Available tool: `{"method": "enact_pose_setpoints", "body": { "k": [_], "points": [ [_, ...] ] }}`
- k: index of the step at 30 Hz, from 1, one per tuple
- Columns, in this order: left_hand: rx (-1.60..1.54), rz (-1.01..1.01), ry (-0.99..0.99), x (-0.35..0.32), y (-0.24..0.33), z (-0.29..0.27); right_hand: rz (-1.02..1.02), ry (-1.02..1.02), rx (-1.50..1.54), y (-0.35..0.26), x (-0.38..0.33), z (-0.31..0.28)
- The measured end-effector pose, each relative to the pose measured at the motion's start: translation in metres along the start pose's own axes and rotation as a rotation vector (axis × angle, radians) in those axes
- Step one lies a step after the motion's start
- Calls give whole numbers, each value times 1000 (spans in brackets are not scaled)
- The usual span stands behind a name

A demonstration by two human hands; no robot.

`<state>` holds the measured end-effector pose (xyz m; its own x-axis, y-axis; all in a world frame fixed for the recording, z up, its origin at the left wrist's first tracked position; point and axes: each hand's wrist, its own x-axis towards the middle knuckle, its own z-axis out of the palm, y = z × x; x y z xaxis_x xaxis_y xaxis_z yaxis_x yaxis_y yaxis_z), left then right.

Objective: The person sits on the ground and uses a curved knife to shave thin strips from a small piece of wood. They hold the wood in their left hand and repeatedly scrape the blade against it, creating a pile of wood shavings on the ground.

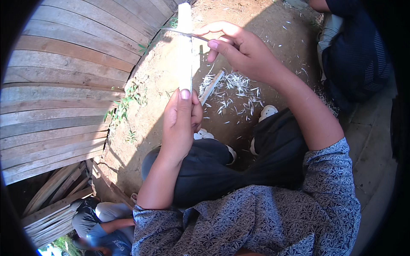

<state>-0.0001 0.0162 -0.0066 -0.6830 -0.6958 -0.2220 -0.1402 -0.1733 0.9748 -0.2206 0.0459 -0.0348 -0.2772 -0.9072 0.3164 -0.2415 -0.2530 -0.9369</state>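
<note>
My left hand is closed around the lower end of a long, flat strip of pale wood, with the thumb lying along its face. The strip stands roughly upright and looks washed out by bright sun. In my right hand a slim knife is pinched between thumb and fingers. Its thin blade crosses the strip near the top end and seems to touch it. Most of the knife's handle is hidden by my fingers.
Pale wood shavings litter the ground beyond my feet, with a wooden piece among them. A plank wall rises at left, with boards stacked below it. One person sits at lower left, another at upper right.
</note>
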Motion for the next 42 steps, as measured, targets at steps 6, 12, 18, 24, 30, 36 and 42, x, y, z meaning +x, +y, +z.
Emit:
{"method": "enact_pose_setpoints", "body": {
  "k": [6, 12, 18, 24, 30, 36, 42],
  "points": [
    [119, 11, -3, -1, -3, 0, -173, 74, -102, 26, 0, 2],
    [201, 57, -33, -6, 3, 1, -252, 179, -151, 37, 6, -5],
    [299, 122, -189, -25, 1, 19, -105, 798, -299, 111, 37, -117],
    [171, -1, -29, -3, -1, -7, 78, 613, -18, 47, 16, -86],
    [160, 72, -17, 2, -1, -5, -117, 107, 150, 20, 6, -5],
    [205, 73, -52, -5, 2, 1, -254, 158, 63, 42, 9, -6],
    [201, 48, -49, -3, 4, 3, -265, 245, -199, 51, 13, -21]
  ]
}}
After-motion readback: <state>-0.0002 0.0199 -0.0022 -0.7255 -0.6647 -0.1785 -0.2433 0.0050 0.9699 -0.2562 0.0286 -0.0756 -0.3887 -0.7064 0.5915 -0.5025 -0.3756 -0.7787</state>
